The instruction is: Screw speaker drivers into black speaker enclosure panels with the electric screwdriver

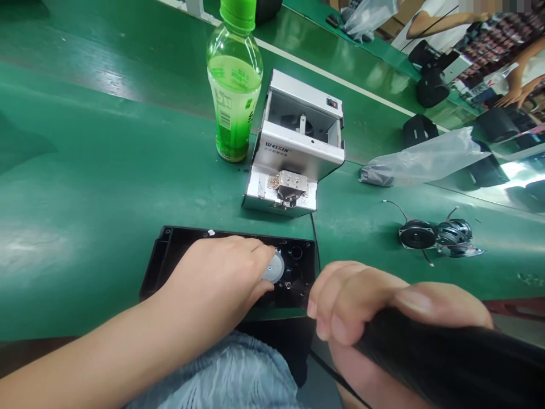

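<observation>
Left hand [208,281], fingers loosely open, touches a silver disc [273,267] in a black casing [179,241]; right hand [361,307] grips a black handle [447,358].

Casing: a black plastic casing [179,234], open side up, lying flat right in front of the screw feeder [293,142]!
Disc: a silver disc [273,267] sitting inside, the left hand [213,278] right over it.
Right hand [361,307]: wrapped round a long black object [438,355], just beside the casing.

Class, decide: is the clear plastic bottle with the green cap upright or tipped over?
Upright: the clear plastic bottle stands on its base on the green workbench, green cap uppermost.
</observation>
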